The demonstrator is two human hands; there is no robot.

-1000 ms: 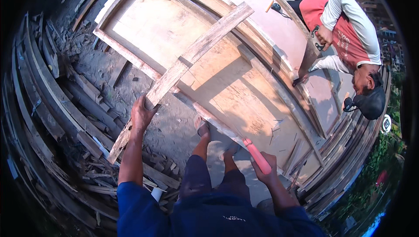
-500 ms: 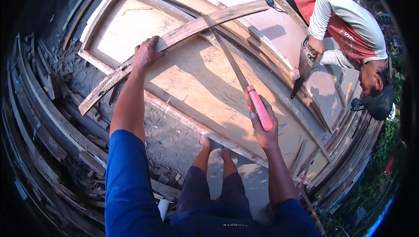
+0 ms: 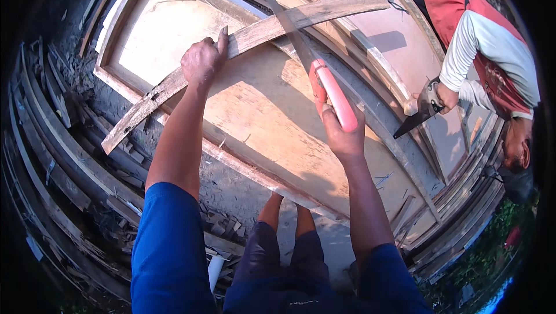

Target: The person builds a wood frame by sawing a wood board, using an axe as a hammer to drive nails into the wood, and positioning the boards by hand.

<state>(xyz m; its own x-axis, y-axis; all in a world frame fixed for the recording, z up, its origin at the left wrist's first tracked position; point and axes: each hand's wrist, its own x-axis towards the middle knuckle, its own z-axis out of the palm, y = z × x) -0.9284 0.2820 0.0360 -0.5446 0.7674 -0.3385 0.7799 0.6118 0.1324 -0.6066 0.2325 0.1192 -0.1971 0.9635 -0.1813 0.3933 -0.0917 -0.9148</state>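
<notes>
A long weathered wooden plank (image 3: pixel 255 39) lies slantwise over wooden frames, its rough, broken end at the left. My left hand (image 3: pixel 201 62) is closed over the plank left of its middle, thumb raised. In my right hand (image 3: pixel 343 130) is the pink handle of a handsaw (image 3: pixel 295 39), fingers wrapped round it. The saw's narrow blade crosses the plank to the right of my left hand, its tip pointing away past the far edge. Whether the teeth have cut into the wood cannot be made out.
A wooden frame with a plywood panel (image 3: pixel 255 108) lies beneath the plank. At the right a co-worker (image 3: pixel 486 42) bends over, holding another handsaw (image 3: pixel 412 122). Stacked timber (image 3: pixel 63 175) fills the left side; more boards (image 3: pixel 463 198) lie at lower right. A white pipe (image 3: pixel 215 270) stands near my legs.
My right hand has pushed the saw forward, so its handle is nearer the plank and more blade shows beyond it. My left hand stays on the plank, its thumb now lifted.
</notes>
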